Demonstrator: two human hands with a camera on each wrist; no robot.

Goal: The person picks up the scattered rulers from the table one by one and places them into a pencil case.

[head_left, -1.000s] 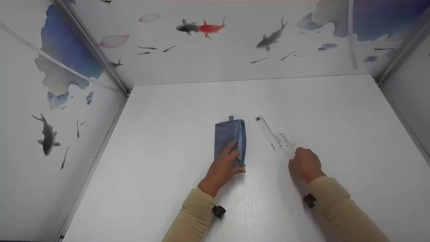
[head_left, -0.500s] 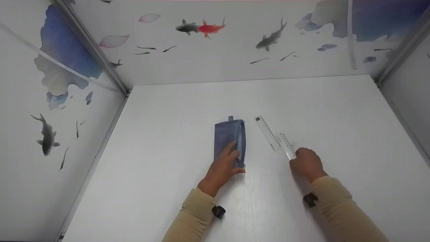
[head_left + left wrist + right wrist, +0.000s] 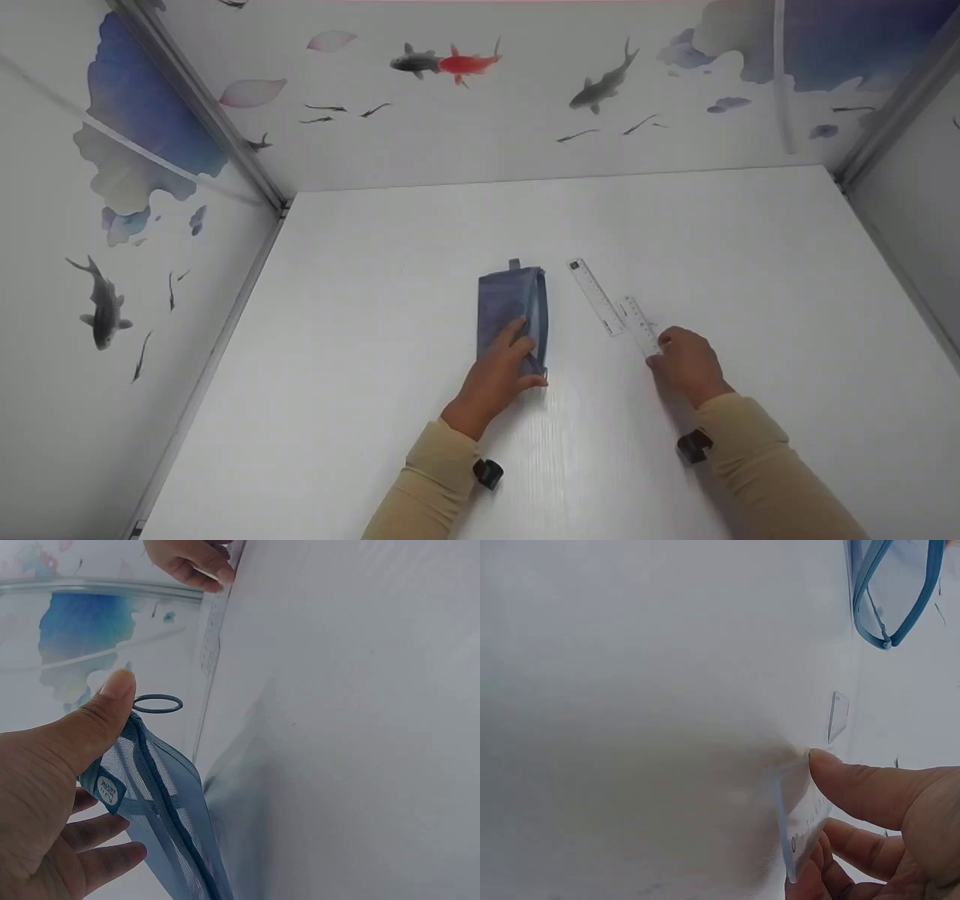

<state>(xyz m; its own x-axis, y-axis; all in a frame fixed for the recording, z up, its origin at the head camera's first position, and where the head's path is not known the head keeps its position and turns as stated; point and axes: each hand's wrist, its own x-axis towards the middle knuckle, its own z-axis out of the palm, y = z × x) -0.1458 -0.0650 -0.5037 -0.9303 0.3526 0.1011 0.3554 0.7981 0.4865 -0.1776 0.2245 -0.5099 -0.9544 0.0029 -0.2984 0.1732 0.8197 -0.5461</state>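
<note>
My left hand [image 3: 491, 379] holds the near end of a blue mesh zip pouch [image 3: 510, 296]. In the left wrist view the pouch [image 3: 180, 802] runs between thumb and fingers, its zip ring [image 3: 158, 703] beside the thumb and a small label [image 3: 109, 790] near the fingers. The pouch's mouth gapes along its right side. My right hand [image 3: 690, 365] pinches a clear plastic ruler [image 3: 640, 325] by its near end, thumb on one face and fingers on the other in the right wrist view. Another clear ruler [image 3: 596, 296] lies on the table between the pouch and the held ruler.
A white table [image 3: 360, 315] spreads under both hands. White panels [image 3: 510, 142] with painted fish stand at the back and left, and another wall rises at the right. A black wrist camera [image 3: 489, 473] sits at each cuff.
My right hand has shifted very slightly to the right at the near end of the ruler. The left hand and the pouch stay in place.
</note>
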